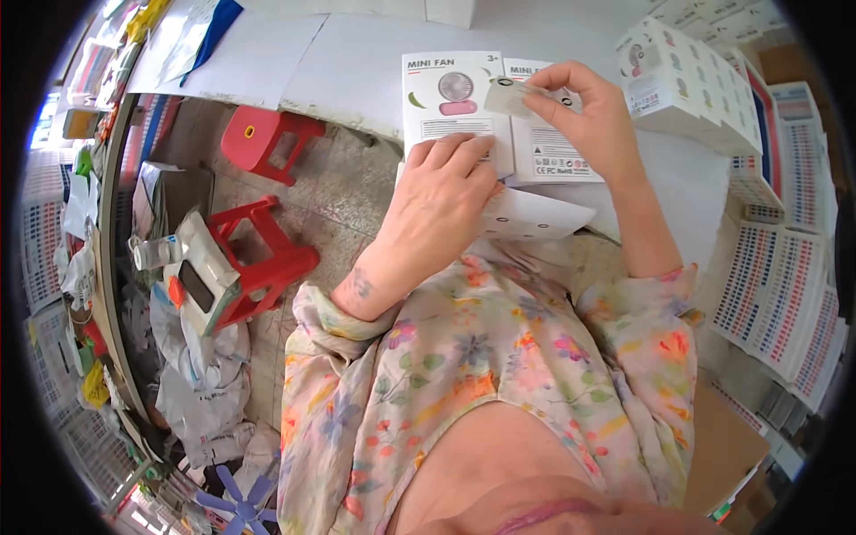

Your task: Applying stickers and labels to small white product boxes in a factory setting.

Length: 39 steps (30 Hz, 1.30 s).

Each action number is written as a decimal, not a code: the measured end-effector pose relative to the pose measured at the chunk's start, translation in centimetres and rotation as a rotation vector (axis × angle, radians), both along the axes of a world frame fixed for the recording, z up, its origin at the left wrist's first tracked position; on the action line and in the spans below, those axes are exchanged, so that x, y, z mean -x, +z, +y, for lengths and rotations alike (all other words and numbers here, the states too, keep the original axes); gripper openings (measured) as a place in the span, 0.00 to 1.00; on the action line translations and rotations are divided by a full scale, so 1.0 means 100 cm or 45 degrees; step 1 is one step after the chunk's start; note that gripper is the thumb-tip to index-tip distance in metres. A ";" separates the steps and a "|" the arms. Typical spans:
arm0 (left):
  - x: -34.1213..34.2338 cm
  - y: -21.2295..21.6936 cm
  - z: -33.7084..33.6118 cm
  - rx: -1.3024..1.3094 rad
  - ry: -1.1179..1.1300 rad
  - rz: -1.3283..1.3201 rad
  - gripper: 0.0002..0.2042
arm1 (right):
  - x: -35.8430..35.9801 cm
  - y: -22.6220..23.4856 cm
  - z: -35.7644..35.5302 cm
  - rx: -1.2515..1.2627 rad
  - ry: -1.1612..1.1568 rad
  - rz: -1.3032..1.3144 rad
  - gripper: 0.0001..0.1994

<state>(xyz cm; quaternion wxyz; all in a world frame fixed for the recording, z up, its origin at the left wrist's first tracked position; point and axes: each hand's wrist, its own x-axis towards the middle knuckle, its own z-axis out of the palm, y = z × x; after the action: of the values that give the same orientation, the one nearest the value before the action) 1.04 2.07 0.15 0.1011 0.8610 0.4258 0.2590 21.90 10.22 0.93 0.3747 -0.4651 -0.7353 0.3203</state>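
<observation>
Two white mini-fan boxes lie side by side on the table, the left box (pixel 455 80) showing a pink fan picture and the right box (pixel 557 147) printed with small symbols. My left hand (pixel 446 196) is bent over the lower part of the left box, its fingertips touching the front. From under that hand comes a white sheet of round-marked stickers (pixel 539 214), gripped at its left side; the thumb is mostly hidden. Above the right box, my right hand (pixel 584 116) pinches a small translucent sticker (pixel 506 96) between thumb and fingers.
More small boxes (pixel 687 85) stand in rows at the right of the white table (pixel 357 71). Printed card sheets (pixel 767 294) are stacked beyond my right arm. On the left floor are red stools (pixel 259 143), one carrying a phone (pixel 196 285), and plastic bags (pixel 205 392).
</observation>
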 end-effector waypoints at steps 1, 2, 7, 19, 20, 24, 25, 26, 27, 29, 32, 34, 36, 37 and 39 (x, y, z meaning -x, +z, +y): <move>0.000 0.000 -0.001 0.006 0.006 0.008 0.07 | 0.003 -0.002 0.004 0.006 0.006 0.008 0.07; 0.000 0.001 -0.002 0.035 0.026 0.021 0.05 | 0.007 -0.005 0.007 0.083 0.034 0.041 0.07; 0.003 0.001 -0.006 0.067 0.056 0.042 0.04 | 0.021 -0.013 0.018 0.191 0.150 0.047 0.08; 0.005 0.000 -0.003 0.060 0.048 0.064 0.05 | 0.022 -0.018 0.023 0.237 0.221 -0.038 0.07; 0.005 -0.002 -0.002 0.021 0.036 0.055 0.06 | 0.022 -0.017 0.023 0.247 0.229 -0.040 0.07; 0.004 -0.003 -0.001 -0.017 0.027 0.035 0.07 | 0.021 -0.018 0.024 0.264 0.229 -0.059 0.07; 0.004 -0.003 -0.001 -0.016 0.026 0.036 0.07 | 0.020 -0.019 0.024 0.265 0.227 -0.057 0.07; 0.003 -0.003 -0.001 -0.021 0.025 0.038 0.07 | 0.020 -0.019 0.024 0.269 0.227 -0.058 0.07; 0.003 -0.003 0.000 -0.026 0.026 0.041 0.07 | 0.020 -0.019 0.024 0.273 0.228 -0.060 0.07; 0.003 -0.003 0.000 -0.015 0.026 0.048 0.07 | 0.020 -0.020 0.025 0.265 0.221 -0.072 0.07; 0.000 -0.001 0.002 0.002 0.036 0.052 0.06 | 0.020 -0.019 0.024 0.239 0.212 -0.079 0.07; 0.000 -0.002 0.005 0.010 0.047 0.050 0.06 | 0.021 -0.018 0.023 0.223 0.210 -0.073 0.07; -0.001 -0.006 0.009 -0.043 0.038 0.100 0.07 | 0.022 -0.017 0.021 0.181 0.196 -0.096 0.07; -0.001 -0.006 0.010 -0.042 0.039 0.101 0.07 | 0.023 -0.017 0.020 0.182 0.198 -0.096 0.07; -0.001 -0.006 0.010 -0.016 0.036 0.109 0.07 | 0.025 -0.016 0.016 0.149 0.128 -0.201 0.07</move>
<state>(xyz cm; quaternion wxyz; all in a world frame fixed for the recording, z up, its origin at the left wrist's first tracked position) 1.09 3.07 -0.49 0.0736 0.8658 0.4403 0.2259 19.39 11.82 -0.63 0.2713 -0.4725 -0.7651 0.3433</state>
